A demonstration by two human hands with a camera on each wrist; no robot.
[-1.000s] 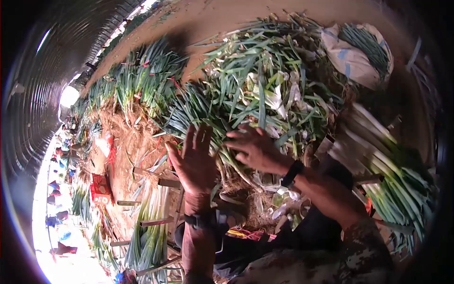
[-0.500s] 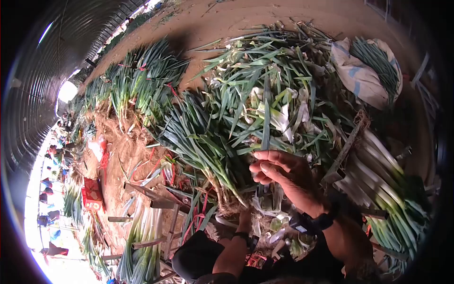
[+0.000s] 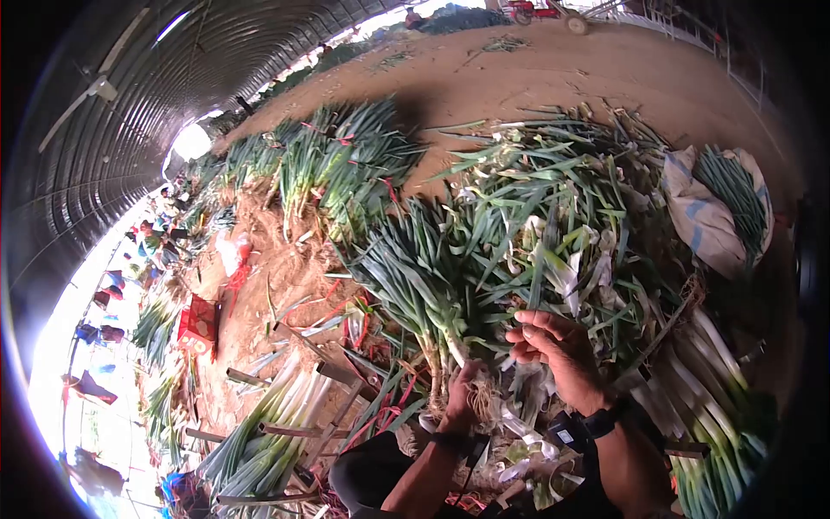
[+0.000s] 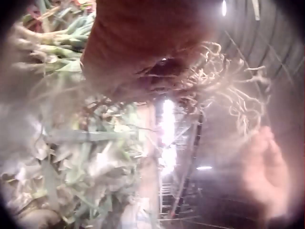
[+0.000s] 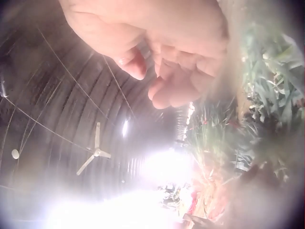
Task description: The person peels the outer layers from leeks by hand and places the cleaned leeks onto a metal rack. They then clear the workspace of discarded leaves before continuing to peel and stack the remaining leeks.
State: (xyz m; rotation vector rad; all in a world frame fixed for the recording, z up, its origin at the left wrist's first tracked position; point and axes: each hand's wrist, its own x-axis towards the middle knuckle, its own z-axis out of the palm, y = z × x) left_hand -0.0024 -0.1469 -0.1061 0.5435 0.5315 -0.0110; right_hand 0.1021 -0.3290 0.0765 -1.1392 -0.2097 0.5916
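Note:
In the head view, my left hand [image 3: 464, 400] grips a leek [image 3: 456, 339] low on its white stalk, just above the roots. Its roots [image 4: 228, 83] fan out beside the palm in the left wrist view, where the hand hides most of the stalk. More leeks in a leafy bunch [image 3: 402, 268] lie close around the held one. To the right, my right hand [image 3: 560, 356] hovers over leaf scraps with fingers loosely bent. The right wrist view shows the thumb [image 5: 136, 67] apart from the fingers and nothing between them.
A heap of leaves and peelings [image 3: 553, 199] spreads ahead. Trimmed leeks lie at the right [image 3: 705, 389] and left [image 3: 277, 424] on metal-bar racks. Tied bunches [image 3: 328, 164], a red box [image 3: 199, 324] and a white sack of leaves [image 3: 713, 212] stand further out.
Both hands were raised over the leeks, fingers spread. My left hand has come down to the root end and now holds a leek. The right has drawn back; the head view has tilted up.

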